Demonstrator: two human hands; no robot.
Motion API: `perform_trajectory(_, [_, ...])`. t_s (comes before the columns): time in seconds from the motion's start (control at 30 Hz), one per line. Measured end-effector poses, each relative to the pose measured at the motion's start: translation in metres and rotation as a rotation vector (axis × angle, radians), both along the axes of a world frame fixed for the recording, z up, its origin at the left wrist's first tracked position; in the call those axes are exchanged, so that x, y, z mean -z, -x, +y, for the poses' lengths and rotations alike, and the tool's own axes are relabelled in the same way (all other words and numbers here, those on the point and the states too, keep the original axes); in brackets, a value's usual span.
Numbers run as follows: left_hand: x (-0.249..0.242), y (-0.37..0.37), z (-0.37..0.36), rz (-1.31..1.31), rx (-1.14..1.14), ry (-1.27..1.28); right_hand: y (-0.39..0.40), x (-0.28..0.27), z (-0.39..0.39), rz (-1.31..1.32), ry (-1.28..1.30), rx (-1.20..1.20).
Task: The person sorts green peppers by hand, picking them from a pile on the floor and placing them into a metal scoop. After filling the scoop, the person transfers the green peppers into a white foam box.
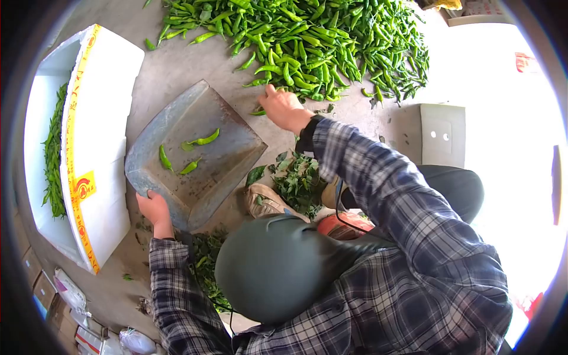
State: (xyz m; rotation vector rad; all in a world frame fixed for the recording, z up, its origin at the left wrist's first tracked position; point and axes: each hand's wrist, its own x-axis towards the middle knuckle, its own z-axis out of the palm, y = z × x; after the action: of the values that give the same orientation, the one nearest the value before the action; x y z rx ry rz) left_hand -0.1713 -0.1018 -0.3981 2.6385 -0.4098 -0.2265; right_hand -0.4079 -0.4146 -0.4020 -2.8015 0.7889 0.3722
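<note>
A grey metal scoop (pixel 204 168) lies on the floor with several green peppers (pixel 204 138) in it. My left hand (pixel 155 210) is closed on the scoop's rim at its lower left edge. To the right of the scoop, my right hand (pixel 283 108) reaches to the near edge of a large heap of green peppers (pixel 307 44). Its fingers are bent, and a pepper (pixel 258 112) lies just below them; whether they hold anything is too small to tell.
A white foam box (pixel 103 118) with yellow tape stands at the left, holding peppers. Loose leaves (pixel 297 183) lie between the shoes. A grey box (pixel 442 136) is at the right. Bags (pixel 72 291) and cartons lie at the lower left.
</note>
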Motion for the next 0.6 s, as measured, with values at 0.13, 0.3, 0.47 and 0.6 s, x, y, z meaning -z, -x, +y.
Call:
perform_trajectory(0.13, [-0.008, 0.004, -0.005, 0.031, -0.026, 0.018, 0.004, 0.009, 0.020, 0.038, 0.070, -0.062])
perform_trajectory(0.3, [-0.008, 0.004, -0.006, 0.016, -0.040, -0.007, -0.003, 0.002, 0.040, -0.006, -0.102, 0.051])
perform_trajectory(0.47, [-0.006, 0.001, -0.003, 0.023, -0.005, -0.021, -0.032, -0.028, 0.088, -0.717, -0.375, -0.115])
perform_trajectory(0.6, [-0.003, 0.000, 0.000, 0.003, 0.002, -0.047, -0.021, -0.009, 0.036, -0.162, -0.167, 0.206])
